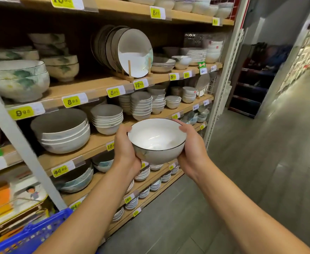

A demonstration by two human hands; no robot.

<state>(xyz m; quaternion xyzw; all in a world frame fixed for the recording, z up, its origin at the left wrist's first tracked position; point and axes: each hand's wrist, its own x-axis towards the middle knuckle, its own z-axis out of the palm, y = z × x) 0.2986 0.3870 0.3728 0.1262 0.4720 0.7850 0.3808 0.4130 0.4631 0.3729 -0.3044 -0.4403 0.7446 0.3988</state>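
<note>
A white bowl (157,141) with a thin dark rim and a faint green pattern on its outside is held in the air before a shop shelf. My left hand (125,149) cups its left side, thumb curled over the rim. My right hand (191,149) grips its right side, thumb on the rim as well. The bowl is upright and holds nothing.
Wooden shelves (88,88) to the left carry stacks of bowls (107,119), upright plates in a rack (132,52) and yellow price tags (70,101). A blue plastic basket (33,235) sits at the lower left. Grey floor of the aisle (251,171) runs along the right.
</note>
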